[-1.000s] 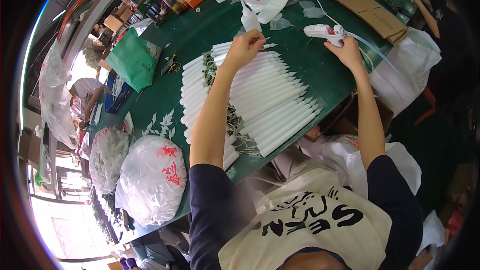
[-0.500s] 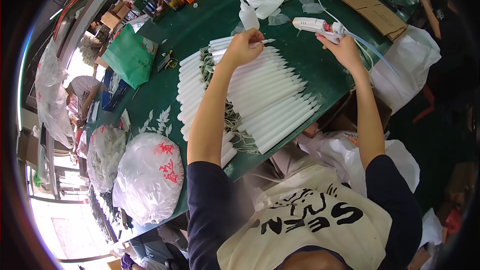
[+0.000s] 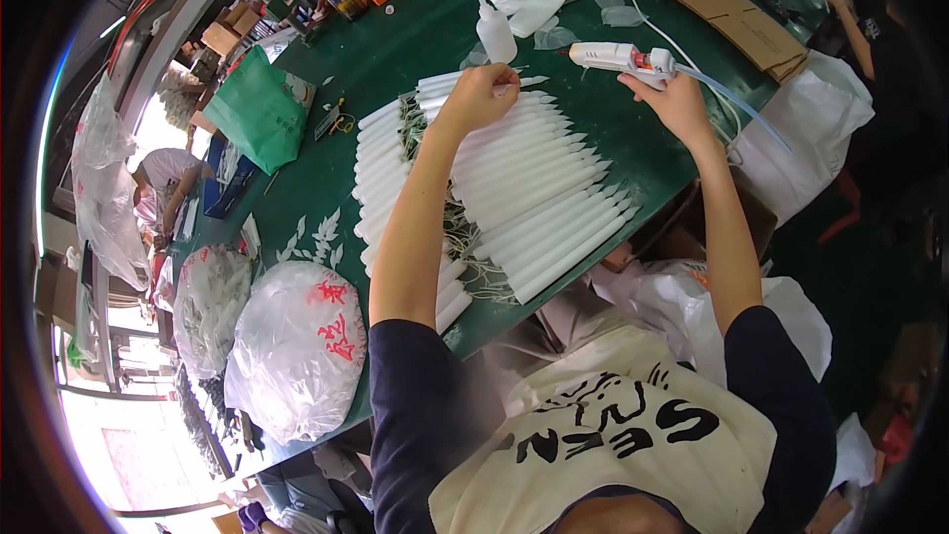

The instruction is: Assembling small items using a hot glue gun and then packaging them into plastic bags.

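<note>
In my right hand (image 3: 675, 104) is a white hot glue gun (image 3: 618, 57), its nozzle pointing left and a pale blue glue stick or cord trailing behind. My left hand (image 3: 484, 99) is closed in a pinch above the far end of a row of white stick candles (image 3: 524, 173); something small and white shows at its fingertips, too small to make out. The candles lie side by side with pointed tips toward the right. Thin pale wires (image 3: 460, 234) run from their left ends. A second row of white sticks (image 3: 381, 173) lies left of them, partly behind my left forearm.
Small white flame-shaped pieces (image 3: 324, 235) lie on the green table (image 3: 395, 49). A white squeeze bottle (image 3: 495, 38), a green bag (image 3: 259, 111), filled plastic bags (image 3: 297, 351) and flat cardboard (image 3: 714, 8) surround the work. A white cable (image 3: 643, 10) crosses the far right. Other people sit around the table.
The glue gun has shifted slightly left, away from me, with its nozzle now a little lower. My left hand stays over the far candles, moved only slightly toward me.
</note>
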Demonstrator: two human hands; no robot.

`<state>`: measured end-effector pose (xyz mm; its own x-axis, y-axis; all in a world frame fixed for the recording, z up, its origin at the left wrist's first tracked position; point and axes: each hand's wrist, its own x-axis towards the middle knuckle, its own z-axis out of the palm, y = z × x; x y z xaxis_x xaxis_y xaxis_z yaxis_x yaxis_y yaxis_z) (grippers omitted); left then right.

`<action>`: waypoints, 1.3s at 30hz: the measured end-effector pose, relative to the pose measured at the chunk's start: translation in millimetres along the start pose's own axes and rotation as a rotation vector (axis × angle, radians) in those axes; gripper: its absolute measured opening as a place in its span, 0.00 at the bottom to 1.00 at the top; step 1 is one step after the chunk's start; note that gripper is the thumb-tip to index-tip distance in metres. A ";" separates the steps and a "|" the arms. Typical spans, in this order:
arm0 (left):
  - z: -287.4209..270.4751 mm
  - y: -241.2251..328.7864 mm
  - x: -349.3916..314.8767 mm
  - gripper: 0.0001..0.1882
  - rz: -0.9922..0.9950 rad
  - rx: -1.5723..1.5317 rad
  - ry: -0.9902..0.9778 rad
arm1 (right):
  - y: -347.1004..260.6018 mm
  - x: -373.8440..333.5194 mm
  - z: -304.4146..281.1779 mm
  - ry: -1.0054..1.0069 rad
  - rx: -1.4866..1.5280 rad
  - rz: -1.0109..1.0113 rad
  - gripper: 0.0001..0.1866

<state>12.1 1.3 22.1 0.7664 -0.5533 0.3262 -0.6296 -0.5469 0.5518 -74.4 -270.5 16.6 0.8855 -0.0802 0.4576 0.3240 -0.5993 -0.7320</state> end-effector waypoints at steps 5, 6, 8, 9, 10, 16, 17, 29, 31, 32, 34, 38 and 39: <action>1.6 -0.3 2.1 0.08 0.017 0.000 -0.049 | -2.7 -0.9 2.8 0.005 -0.104 -0.017 0.19; 2.9 1.8 2.9 0.08 0.021 0.000 -0.037 | -3.4 -0.5 3.8 0.016 -0.216 -0.028 0.19; 3.5 5.1 4.3 0.08 0.023 0.000 -0.026 | -3.3 0.6 7.1 0.026 -0.329 -0.039 0.19; 3.2 5.0 5.2 0.08 0.007 0.009 -0.035 | -2.7 1.4 10.2 0.096 -0.320 -0.182 0.19; 3.1 4.9 5.8 0.08 -0.010 0.017 -0.044 | -3.5 1.9 12.5 0.166 -0.309 -0.325 0.21; 4.8 2.8 6.9 0.10 -0.052 0.032 -0.062 | -13.9 1.7 16.7 0.101 -0.308 -0.376 0.18; 6.0 2.7 7.0 0.10 -0.051 0.031 -0.063 | -14.8 1.7 17.2 0.101 -0.309 -0.375 0.18; 6.5 1.1 4.1 0.11 -0.016 -0.024 -0.017 | -17.2 7.1 25.9 0.140 -0.407 -0.454 0.19; 6.7 0.7 3.6 0.11 -0.013 -0.039 -0.007 | -15.9 7.4 27.4 0.129 -0.435 -0.430 0.19; 6.4 0.4 3.6 0.11 -0.013 -0.038 -0.006 | -15.3 7.7 28.1 0.129 -0.435 -0.431 0.19; 6.2 0.6 3.3 0.11 -0.012 -0.036 -0.006 | -14.4 7.1 28.5 0.128 -0.474 -0.426 0.19; 6.5 0.1 3.8 0.11 -0.008 -0.033 -0.002 | -15.4 7.3 26.9 0.130 -0.444 -0.441 0.19; 6.6 0.5 3.8 0.11 -0.013 -0.033 -0.005 | -14.7 7.5 26.6 0.132 -0.454 -0.442 0.19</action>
<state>13.9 -5.2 18.6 0.7739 -0.5493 0.3152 -0.6150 -0.5331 0.5810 -63.6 -241.1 17.4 0.6431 0.1719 0.7462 0.4500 -0.8733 -0.1867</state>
